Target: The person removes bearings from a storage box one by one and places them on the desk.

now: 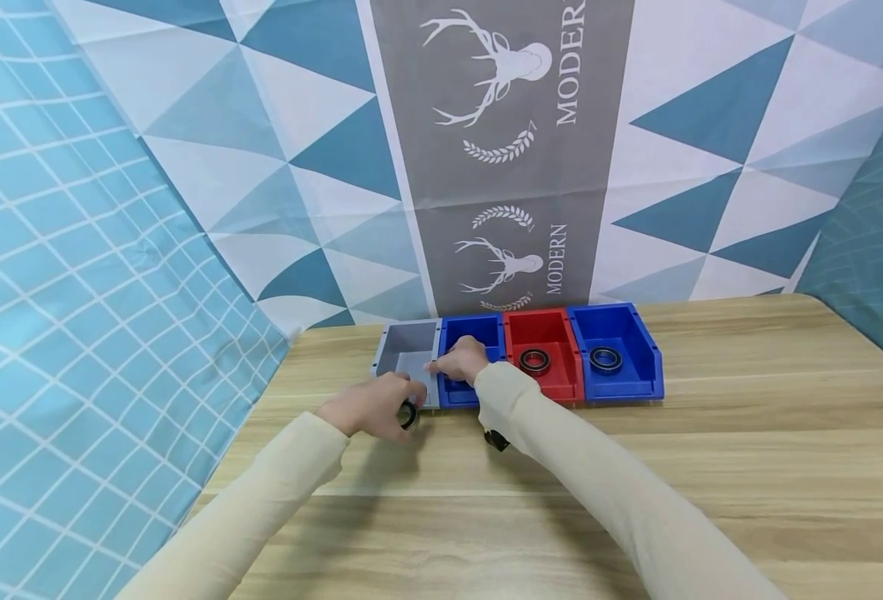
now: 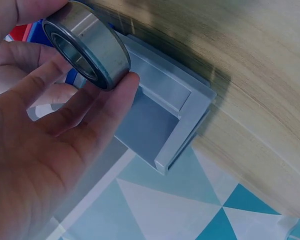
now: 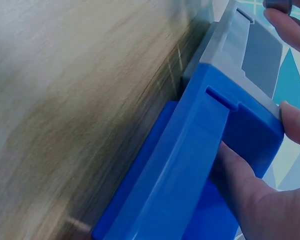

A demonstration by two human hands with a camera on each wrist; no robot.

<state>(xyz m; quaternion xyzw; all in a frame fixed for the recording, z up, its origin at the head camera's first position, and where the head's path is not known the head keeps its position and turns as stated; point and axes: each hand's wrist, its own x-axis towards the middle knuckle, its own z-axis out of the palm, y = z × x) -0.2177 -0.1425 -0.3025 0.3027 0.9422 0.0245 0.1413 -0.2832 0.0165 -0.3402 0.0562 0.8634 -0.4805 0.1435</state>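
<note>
The bearing (image 2: 97,47) parts the left hand's (image 1: 381,406) pinching fingers (image 2: 121,99); the right hand (image 1: 459,361) pinches gray bin (image 3: 225,47) and blue bin (image 3: 180,150), likely for steadiness.

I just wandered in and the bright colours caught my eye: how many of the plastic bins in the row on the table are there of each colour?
Grey bin: 1
Blue bins: 2
Red bin: 1
Total: 4
</note>
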